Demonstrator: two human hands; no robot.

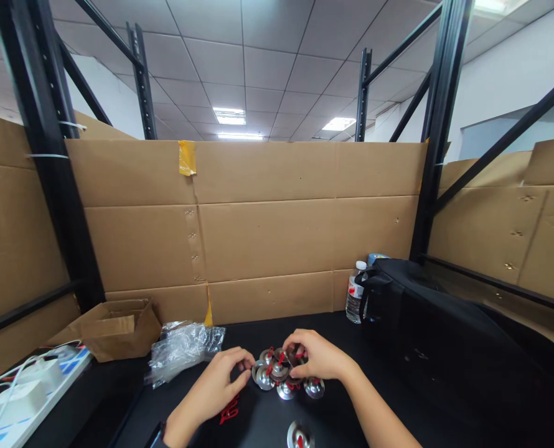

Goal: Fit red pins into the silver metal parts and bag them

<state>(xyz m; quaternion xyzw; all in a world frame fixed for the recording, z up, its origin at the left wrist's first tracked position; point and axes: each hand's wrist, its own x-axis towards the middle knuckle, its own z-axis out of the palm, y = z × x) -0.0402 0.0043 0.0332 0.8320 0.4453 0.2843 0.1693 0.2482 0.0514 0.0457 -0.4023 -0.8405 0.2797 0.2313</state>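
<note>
A heap of small, shiny, domed metal discs with red cords, which look like finger cymbals point(279, 371), lies on the black table surface. My right hand point(321, 354) reaches over the heap from the right. Its thumb and fingers close around one cymbal near the top, partly hidden by the hand. At the heap's left edge is my left hand point(221, 376), its fingers curved and thumb apart, with nothing visible in its grasp. Loose red cords point(229, 409) lie just right of that hand's wrist. Nearer to me, a separate finger cymbal point(300, 434) sits by itself.
A crumpled clear plastic bag point(183, 351) and an open cardboard box point(118, 330) stand at the left, behind a power strip point(43, 398) with plugs. At the right are a water bottle point(355, 292) and a large black bag point(445, 354). Cardboard walls point(267, 236) enclose the table.
</note>
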